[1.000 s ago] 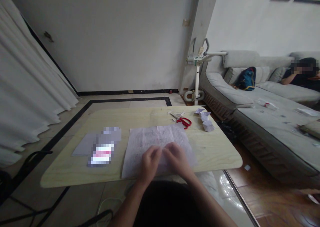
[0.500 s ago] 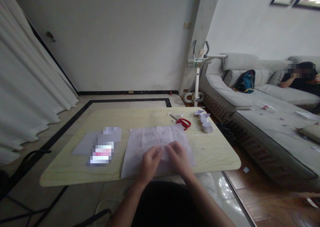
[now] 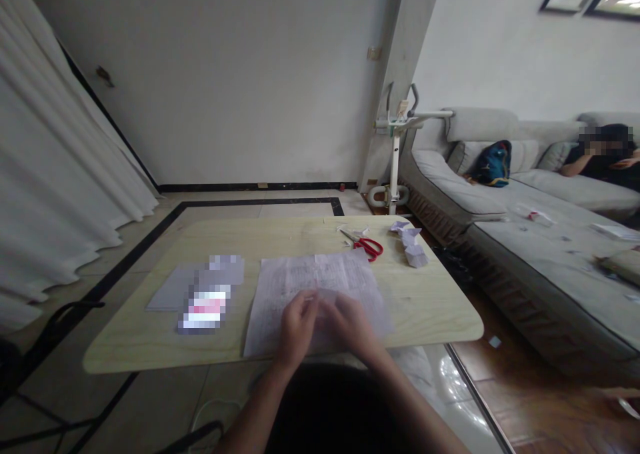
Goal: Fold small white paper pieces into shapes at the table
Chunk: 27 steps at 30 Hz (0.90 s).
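Note:
Both hands are close together above a large printed sheet of paper (image 3: 285, 284), which lies flat with crease lines across it. My left hand (image 3: 299, 324) is closed, its thumb and fingers pinching a small pale piece of paper (image 3: 327, 295). On the other side of that piece, my right hand (image 3: 353, 321) is curled in with its fingertips against it; motion blurs these fingers. The small piece's exact shape is partly hidden by the hands. Red-handled scissors (image 3: 369, 247) lie just beyond the sheet's far right corner.
Folded paper pieces (image 3: 413, 246) sit at the table's (image 3: 430, 307) far right, and paper scraps lie by the scissors. On the left are plain sheets (image 3: 167, 291) and a lit, pixelated phone-like screen (image 3: 206, 307). A person (image 3: 600, 161) reclines on the sofa (image 3: 545, 254) at right.
My right hand has shifted slightly down, and the small piece of paper between the hands has tilted. The large sheet and scissors have not moved on the table.

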Available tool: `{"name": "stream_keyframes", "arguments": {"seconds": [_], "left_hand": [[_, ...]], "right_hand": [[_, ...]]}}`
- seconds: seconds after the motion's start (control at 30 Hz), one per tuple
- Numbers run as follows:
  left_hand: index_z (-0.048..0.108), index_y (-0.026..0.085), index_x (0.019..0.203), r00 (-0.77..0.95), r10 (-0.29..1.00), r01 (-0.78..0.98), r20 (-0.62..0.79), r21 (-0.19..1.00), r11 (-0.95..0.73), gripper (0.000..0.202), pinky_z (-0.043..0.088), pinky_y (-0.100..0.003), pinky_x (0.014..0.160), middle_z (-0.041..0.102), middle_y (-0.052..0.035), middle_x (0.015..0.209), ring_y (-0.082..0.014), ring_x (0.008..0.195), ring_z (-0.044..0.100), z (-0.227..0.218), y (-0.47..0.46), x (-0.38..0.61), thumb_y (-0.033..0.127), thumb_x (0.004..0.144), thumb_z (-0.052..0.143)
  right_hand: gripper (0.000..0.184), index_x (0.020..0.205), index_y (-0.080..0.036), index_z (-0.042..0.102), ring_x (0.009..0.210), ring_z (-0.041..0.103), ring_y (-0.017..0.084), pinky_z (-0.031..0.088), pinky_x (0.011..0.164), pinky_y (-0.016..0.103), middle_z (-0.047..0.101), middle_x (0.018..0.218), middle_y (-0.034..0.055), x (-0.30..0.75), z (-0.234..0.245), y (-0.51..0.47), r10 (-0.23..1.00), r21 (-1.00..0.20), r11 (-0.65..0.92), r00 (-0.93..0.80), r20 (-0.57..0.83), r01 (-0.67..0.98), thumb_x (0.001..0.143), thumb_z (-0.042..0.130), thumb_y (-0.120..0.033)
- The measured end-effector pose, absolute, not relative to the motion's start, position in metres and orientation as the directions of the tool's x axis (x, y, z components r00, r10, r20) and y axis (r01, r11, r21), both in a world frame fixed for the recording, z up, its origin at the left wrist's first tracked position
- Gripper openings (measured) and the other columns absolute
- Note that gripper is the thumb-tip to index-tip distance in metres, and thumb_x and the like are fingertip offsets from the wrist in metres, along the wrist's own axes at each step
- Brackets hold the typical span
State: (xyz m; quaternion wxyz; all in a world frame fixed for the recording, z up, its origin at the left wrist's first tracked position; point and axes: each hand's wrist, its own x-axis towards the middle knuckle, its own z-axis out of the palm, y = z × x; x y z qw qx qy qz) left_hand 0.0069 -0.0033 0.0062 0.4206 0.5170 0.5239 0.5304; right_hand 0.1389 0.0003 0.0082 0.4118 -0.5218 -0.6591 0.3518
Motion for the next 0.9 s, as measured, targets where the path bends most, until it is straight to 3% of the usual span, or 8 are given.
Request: {"name": "stream_keyframes", "arguments": {"seconds": [0.13,0.27,0.37,0.5,0.9], "left_hand": [[0.063,0.016,0.090,-0.106,0.991,0.107,0.085,0.992,-0.073,0.027,0.052,-0.024,0.057,0.068,-0.0024,0.074,-0.0182,0.067,0.066,0.0093,-0.0052,0.0078,0.041,0.083,0.058],[0.062,0.017,0.079,-0.114,0.980,0.158,0.164,0.977,-0.145,0.022,0.051,-0.025,0.067,0.065,-0.0020,0.074,-0.0182,0.074,0.064,0.0109,-0.0050,0.0077,0.036,0.086,0.053],[0.061,0.017,0.078,-0.098,0.974,0.188,0.206,0.965,-0.185,0.020,0.049,-0.025,0.073,0.065,-0.0017,0.075,-0.0179,0.078,0.062,0.0109,-0.0046,0.0067,0.033,0.087,0.052],[0.059,0.018,0.074,-0.083,0.971,0.196,0.223,0.959,-0.203,0.021,0.048,-0.023,0.069,0.061,0.0003,0.071,-0.0164,0.073,0.060,0.0094,-0.0056,0.0060,0.033,0.087,0.052],[0.063,0.016,0.076,-0.084,0.972,0.201,0.217,0.960,-0.197,0.021,0.051,-0.025,0.071,0.067,-0.0024,0.075,-0.0189,0.077,0.064,0.0131,-0.0052,0.0079,0.034,0.084,0.055]], "right_hand": [[0.035,0.066,-0.016,0.055,0.057,0.045,0.012,0.031,0.051,0.023,0.053,0.059,-0.0009,0.1406,0.0112,-0.0012,0.961,-0.895,0.254,-0.198,0.192,0.366,0.090,0.049,-0.041],[0.035,0.065,-0.017,0.053,0.056,0.044,0.012,0.032,0.052,0.023,0.052,0.059,-0.0014,0.1411,0.0129,-0.0037,0.949,-0.888,0.287,-0.235,0.211,0.360,0.092,0.047,-0.038],[0.031,0.063,-0.019,0.047,0.055,0.040,0.012,0.031,0.051,0.023,0.046,0.058,-0.0034,0.1403,0.0107,-0.0033,0.958,-0.895,0.283,-0.146,0.247,0.345,0.089,0.051,-0.035],[0.013,0.076,-0.020,0.049,0.058,0.043,0.012,0.036,0.052,0.023,0.047,0.066,-0.0037,0.1404,0.0074,-0.0006,0.955,-0.928,0.285,0.013,0.296,0.240,0.081,0.058,-0.028],[0.010,0.085,-0.020,0.053,0.052,0.044,0.011,0.035,0.047,0.022,0.046,0.060,-0.0061,0.1419,0.0086,-0.0023,0.966,-0.959,0.249,0.041,0.257,0.137,0.078,0.060,-0.024]]}}
